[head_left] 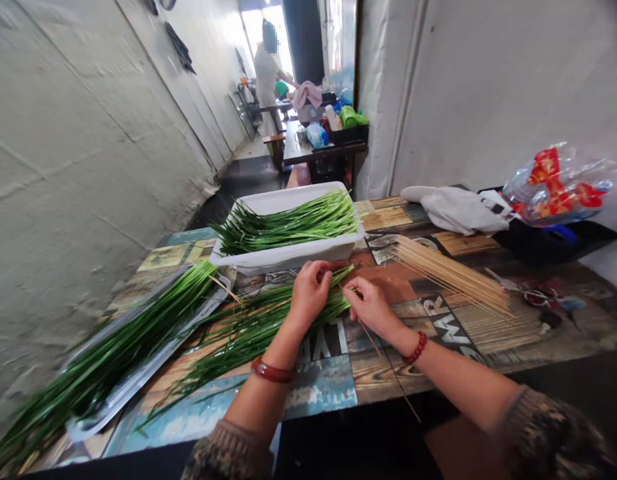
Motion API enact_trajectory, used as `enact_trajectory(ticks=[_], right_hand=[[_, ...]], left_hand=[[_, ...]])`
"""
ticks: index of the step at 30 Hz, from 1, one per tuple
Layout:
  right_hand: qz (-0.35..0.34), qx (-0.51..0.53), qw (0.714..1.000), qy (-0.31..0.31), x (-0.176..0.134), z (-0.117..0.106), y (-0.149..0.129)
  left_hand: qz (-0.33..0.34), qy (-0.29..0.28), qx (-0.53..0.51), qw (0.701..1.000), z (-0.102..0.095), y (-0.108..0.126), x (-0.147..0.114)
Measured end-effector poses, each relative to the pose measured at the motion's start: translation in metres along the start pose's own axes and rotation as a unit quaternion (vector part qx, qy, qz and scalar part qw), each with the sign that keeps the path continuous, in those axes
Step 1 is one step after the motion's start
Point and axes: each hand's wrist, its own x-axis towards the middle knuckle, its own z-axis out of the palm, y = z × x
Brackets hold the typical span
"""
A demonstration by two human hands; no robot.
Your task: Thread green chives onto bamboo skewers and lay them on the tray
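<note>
Right hand (371,307), at the centre of the frame, pinches a slender wooden skewer (371,338) that slants toward the lower edge, while the left hand (311,287) bends over the pale ends of loose greens (248,327); its fingers curl close, though whether they grip a stem cannot be told. Threading stems onto the skewer appears to be the step in hand, and the next move seems to call for a steady pinch and stem ends kept level. Spread across the middle of the patchwork counter (328,387), the long, thin greens are dark and glossy at the leaf, paling to yellow-green at the stem, tips trailing lower left. More lie in a white tub (298,255) above centre; a long bundle (153,340) rests on a pale tray (118,400) at left; bare sticks (451,273) fan out at right.
</note>
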Motion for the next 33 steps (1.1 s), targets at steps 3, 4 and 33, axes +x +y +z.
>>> enact_trajectory(ticks=[3,4,33], right_hand=[[0.005,0.033,0.999,0.013,0.001,0.000,0.002],[0.014,0.045,0.999,0.011,0.000,0.000,0.003],[0.026,0.099,0.995,-0.010,0.001,0.001,-0.014]], left_hand=[[0.020,-0.039,0.025,0.999,0.005,-0.011,-0.001],[0.029,-0.054,0.037,0.997,0.005,-0.013,-0.003],[-0.152,-0.056,-0.398,0.903,-0.021,0.003,-0.011]])
